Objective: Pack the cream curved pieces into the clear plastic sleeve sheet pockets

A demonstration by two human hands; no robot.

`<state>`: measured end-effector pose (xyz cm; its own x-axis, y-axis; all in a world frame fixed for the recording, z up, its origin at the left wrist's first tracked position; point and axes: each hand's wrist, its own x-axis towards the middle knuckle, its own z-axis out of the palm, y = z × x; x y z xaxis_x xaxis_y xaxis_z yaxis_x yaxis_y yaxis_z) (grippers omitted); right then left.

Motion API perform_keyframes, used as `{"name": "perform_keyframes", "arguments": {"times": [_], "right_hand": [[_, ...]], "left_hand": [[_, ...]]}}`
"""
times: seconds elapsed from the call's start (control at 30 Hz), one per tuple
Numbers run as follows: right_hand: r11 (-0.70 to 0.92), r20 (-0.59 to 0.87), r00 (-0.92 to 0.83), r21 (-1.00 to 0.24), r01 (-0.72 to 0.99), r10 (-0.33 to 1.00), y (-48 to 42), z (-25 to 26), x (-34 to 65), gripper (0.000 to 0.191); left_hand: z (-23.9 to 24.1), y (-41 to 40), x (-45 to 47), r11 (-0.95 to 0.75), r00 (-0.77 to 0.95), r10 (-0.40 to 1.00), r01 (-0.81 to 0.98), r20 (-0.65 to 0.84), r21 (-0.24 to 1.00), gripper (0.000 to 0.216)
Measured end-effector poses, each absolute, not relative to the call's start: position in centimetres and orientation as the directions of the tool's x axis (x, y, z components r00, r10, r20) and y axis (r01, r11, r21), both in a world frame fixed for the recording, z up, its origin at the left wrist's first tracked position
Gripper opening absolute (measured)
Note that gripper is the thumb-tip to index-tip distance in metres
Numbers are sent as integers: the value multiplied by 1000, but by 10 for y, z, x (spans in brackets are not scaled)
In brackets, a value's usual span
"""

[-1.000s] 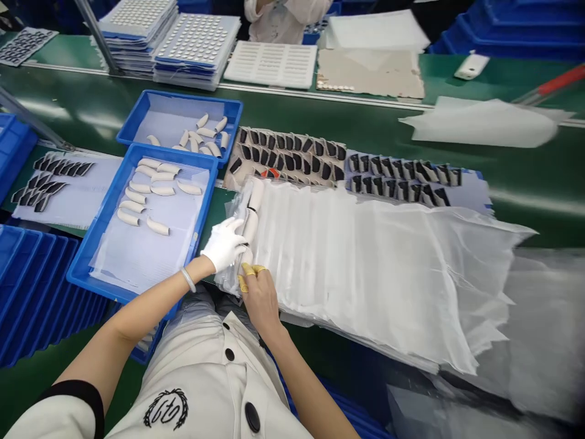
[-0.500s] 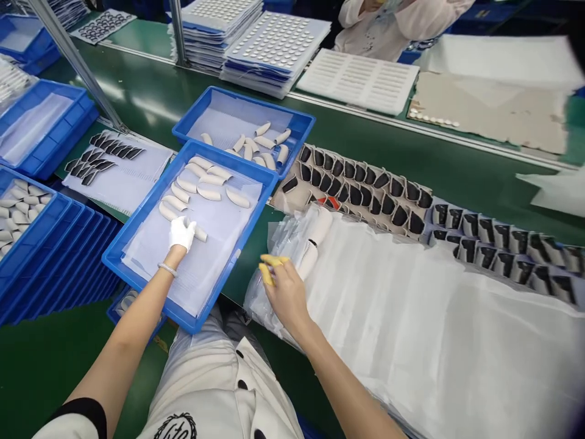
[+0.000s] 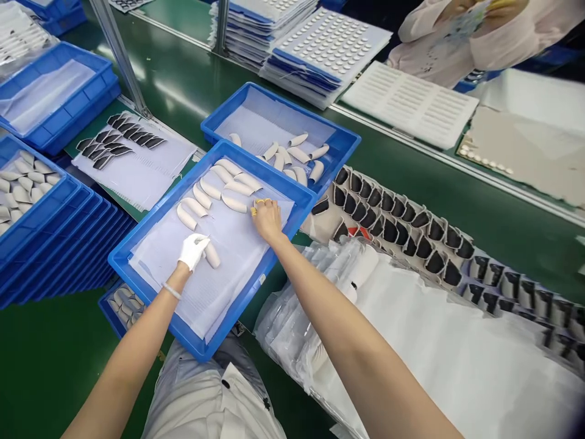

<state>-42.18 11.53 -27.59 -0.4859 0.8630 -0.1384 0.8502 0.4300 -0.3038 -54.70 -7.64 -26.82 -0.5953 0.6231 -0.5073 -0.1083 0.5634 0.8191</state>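
Note:
A blue tray (image 3: 119,255) lined with white sheets lies before me, with several curved cream shell-like pieces (image 3: 234,202) grouped toward its far side. My left hand (image 3: 193,250), in a white glove, has its fingers pinched at the upper end of one curved cream piece (image 3: 212,256) near the tray's middle. Yellow finger covers show on my right hand (image 3: 266,219), which reaches into the tray's right side. Its fingers are curled down over another curved piece, which they mostly hide.
Behind is a second blue tray (image 3: 347,141) with more curved pieces. Stacked blue trays (image 3: 68,244) stand at left, near black pieces on white sheets (image 3: 137,177). At right lie plastic-wrapped pieces (image 3: 315,292) and rows of black-lined pieces (image 3: 388,213). Someone in a pale sleeve (image 3: 516,46) works opposite.
My right hand has moved from beside the wrapped pieces into the tray, over the rightmost curved piece. My left hand stays at its piece, which is now turned. The view has shifted.

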Motion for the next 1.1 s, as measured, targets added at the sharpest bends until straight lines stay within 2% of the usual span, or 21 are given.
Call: {"name": "perform_keyframes", "arguments": {"times": [0.17,0.37,0.5,0.6,0.7,0.77,0.87,0.97,1.1], "right_hand": [[484,-132,-553,-350,802,822,131,-280,-461,33],[382,-194,-504,-446,809,842,163,-275,-481,33],[233,-258,-445,-576,783,857,155,-253,-471,35],[89,-321,-448,-723,685,834,120,-218,-449,34],[-69,-384,-584,-870,488,716,62,-173,-413,30],[-173,-388,-684,-915,363,618,22,-146,-387,30],[-335,-383,-753,-914,227,536,-22,-119,-354,47],[-516,-402,-765,-850,107,503,-45,-106,-331,54],[-592,-423,-752,-804,54,506,-60,-98,-308,56]], "left_hand": [[-242,-96,-551,483,-568,652,-200,-502,852,27],[-203,-131,-542,404,-574,671,-248,-469,881,29],[-172,-136,-540,326,-567,701,-284,-432,902,33],[-152,-123,-544,273,-527,749,-308,-402,911,33],[-138,-112,-543,237,-485,793,-311,-368,920,37],[-130,-109,-536,234,-467,811,-292,-352,927,39],[-119,-110,-518,226,-438,836,-276,-332,934,39],[-106,-113,-497,212,-421,854,-255,-306,943,37],[-90,-117,-471,223,-418,863,-186,-283,957,35]]}}
